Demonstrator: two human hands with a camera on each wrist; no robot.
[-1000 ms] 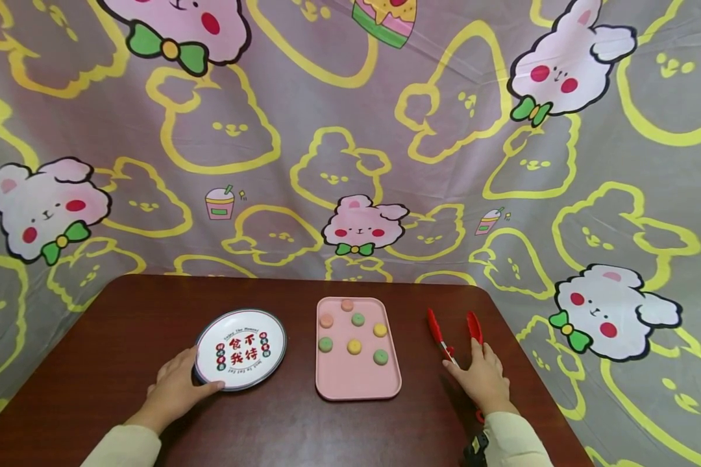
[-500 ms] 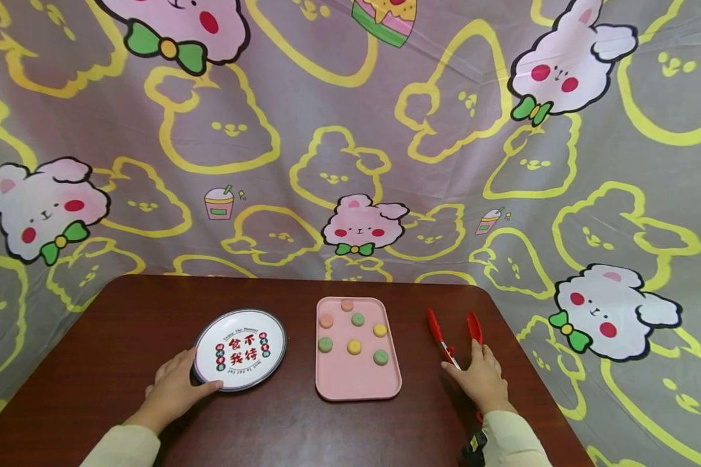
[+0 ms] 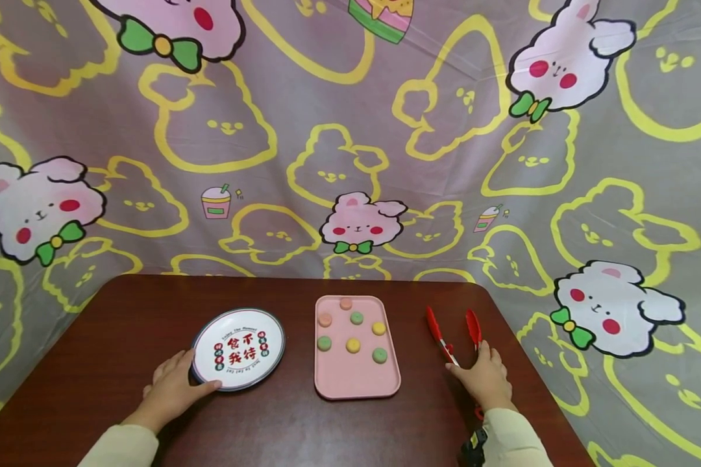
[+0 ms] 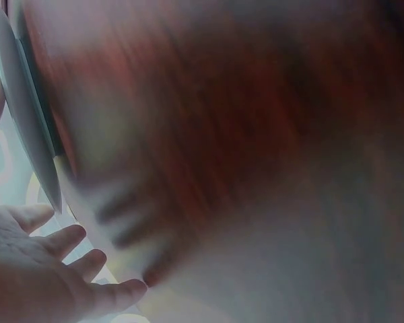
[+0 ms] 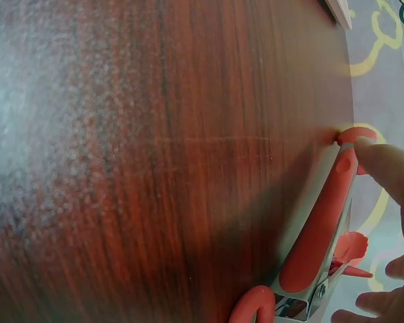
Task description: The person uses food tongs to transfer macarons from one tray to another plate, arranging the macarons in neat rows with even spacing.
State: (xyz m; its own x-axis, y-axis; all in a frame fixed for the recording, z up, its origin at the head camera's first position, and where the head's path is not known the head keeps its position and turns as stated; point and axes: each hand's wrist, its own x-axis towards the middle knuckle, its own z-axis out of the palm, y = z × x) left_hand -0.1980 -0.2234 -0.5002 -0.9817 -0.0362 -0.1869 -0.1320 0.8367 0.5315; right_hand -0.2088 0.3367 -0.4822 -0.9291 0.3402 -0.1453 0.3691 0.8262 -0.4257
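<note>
A white plate [image 3: 236, 347] with a dark blue rim and red lettering lies on the left of the table. My left hand [image 3: 172, 388] is at its near left edge, thumb tip over the rim. In the left wrist view, the fingers [image 4: 91, 264] are straight and spread beside the plate's edge [image 4: 27, 108]. Red-and-silver tongs [image 3: 434, 323] lie spread on the right. My right hand [image 3: 486, 384] is over their middle with fingers apart. In the right wrist view, the thumb [image 5: 390, 168] meets the tongs [image 5: 320, 232] near one red end, while the other fingers stay loose.
Between the hands is a pink tray [image 3: 356, 379], holding several small macaron-like rounds in pink, green and yellow. The dark wood table [image 3: 286, 434] ends at a patterned cloth [image 3: 350, 149] behind and at the sides. A black device [image 3: 473, 447] sits at the right wrist.
My right hand has shifted slightly to the right over the tongs. The left hand, plate, tray and tongs stay where they were, and the head view has tilted a little.
</note>
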